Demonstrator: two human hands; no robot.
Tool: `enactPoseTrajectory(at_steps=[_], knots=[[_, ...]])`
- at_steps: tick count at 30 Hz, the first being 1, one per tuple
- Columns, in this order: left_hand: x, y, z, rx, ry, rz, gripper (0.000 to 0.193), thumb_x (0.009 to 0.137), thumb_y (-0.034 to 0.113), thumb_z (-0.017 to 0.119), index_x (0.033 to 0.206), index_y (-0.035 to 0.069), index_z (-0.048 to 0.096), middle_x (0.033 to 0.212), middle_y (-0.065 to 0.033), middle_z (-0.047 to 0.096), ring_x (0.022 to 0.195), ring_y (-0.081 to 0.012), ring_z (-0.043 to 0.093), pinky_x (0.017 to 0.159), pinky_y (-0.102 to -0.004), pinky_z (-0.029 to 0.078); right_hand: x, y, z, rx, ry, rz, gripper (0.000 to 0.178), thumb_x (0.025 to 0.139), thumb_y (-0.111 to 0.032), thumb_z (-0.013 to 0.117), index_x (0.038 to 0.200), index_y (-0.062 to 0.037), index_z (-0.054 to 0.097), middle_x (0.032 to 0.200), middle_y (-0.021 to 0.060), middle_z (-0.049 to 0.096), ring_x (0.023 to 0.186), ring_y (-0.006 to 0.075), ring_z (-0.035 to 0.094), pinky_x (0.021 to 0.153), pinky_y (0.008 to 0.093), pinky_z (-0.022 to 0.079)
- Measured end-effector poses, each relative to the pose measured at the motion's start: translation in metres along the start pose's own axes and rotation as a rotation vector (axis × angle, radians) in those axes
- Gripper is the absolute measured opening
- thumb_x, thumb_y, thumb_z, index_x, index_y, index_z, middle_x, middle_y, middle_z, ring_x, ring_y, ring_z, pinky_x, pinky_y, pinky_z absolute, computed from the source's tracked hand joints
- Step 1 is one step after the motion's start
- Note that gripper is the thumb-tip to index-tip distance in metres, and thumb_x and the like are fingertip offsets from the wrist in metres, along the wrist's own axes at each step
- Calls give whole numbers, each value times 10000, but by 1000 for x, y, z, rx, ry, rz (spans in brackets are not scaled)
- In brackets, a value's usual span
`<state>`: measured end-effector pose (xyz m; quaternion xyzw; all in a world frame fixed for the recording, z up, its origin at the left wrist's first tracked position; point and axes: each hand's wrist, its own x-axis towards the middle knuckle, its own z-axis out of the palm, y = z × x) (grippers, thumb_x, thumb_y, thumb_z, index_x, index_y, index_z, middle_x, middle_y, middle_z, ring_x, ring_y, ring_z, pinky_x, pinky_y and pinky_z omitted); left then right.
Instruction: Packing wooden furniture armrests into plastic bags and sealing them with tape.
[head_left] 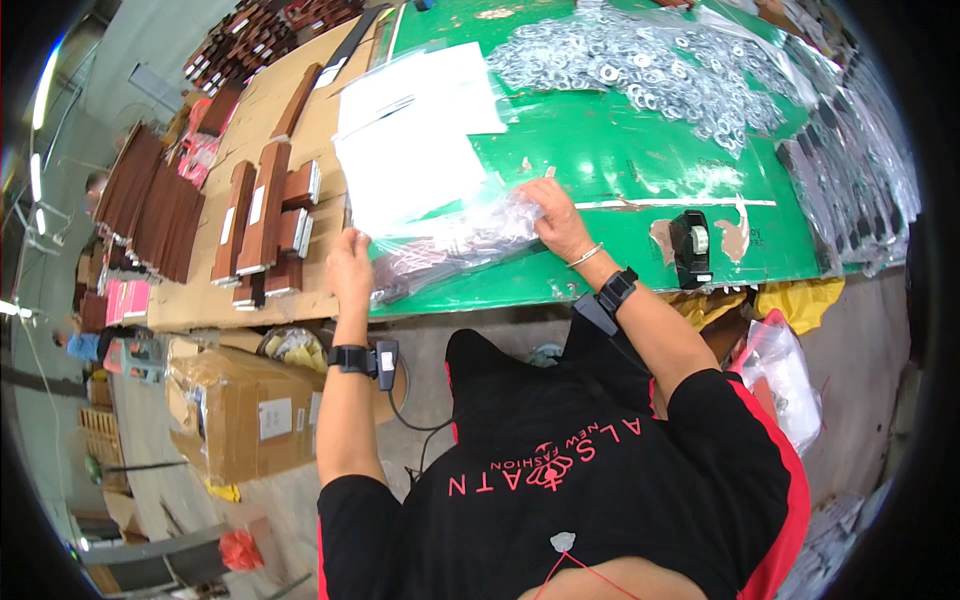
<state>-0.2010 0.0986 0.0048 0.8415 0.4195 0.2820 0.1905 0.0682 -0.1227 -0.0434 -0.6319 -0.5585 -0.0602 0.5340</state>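
A clear plastic bag [455, 245] lies along the near edge of the green tabletop, with greyish pieces inside that I cannot make out. My left hand [349, 265] is closed on the bag's left end. At its right end my right hand [556, 215] grips the crumpled plastic. White paper sheets [410, 165] lie just beyond the bag, and a dark thin item rests on them. Each wrist wears a black strap with a small device.
Brown wooden pieces [262, 205] lie on cardboard at the left. A heap of metal washers [690, 80] covers the far right. Nearer stands a black tape dispenser [692, 250]; wrapped dark parts [850, 180] line the right edge. A cardboard box [240, 410] sits below, left.
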Motion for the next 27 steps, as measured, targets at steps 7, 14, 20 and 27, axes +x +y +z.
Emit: enactPoseTrajectory(at_steps=[7,14,20,27], knots=[[-4,15,37,254,34,-139,252,984,284,516,954,74,652,887,-204,693,859,-425,651,751,-532,473,-4,-5,-3,-14,41,65,336,707,23,571,1037,-4,627,1011,144,630,997,349,566,910,414,474],[-3,20,34,201,41,-168,254,976,285,504,1096,98,625,967,-197,695,920,-425,641,789,-545,461,0,-6,-3,26,7,247,223,780,-62,643,995,-4,642,991,138,642,970,332,588,859,401,487],[-23,111,34,76,-75,640,849,770,377,777,1498,162,397,1467,-100,470,1393,-302,392,1133,-588,254,0,-13,-5,4,-15,285,203,791,-69,640,990,-28,653,997,124,652,970,324,589,851,404,481],[28,121,81,-203,-875,440,1114,639,463,852,1564,207,286,1622,-145,249,1494,-308,258,1195,-549,212,1,-18,-8,-38,-53,281,221,775,-86,680,991,-43,657,1000,127,648,973,312,590,867,407,474]])
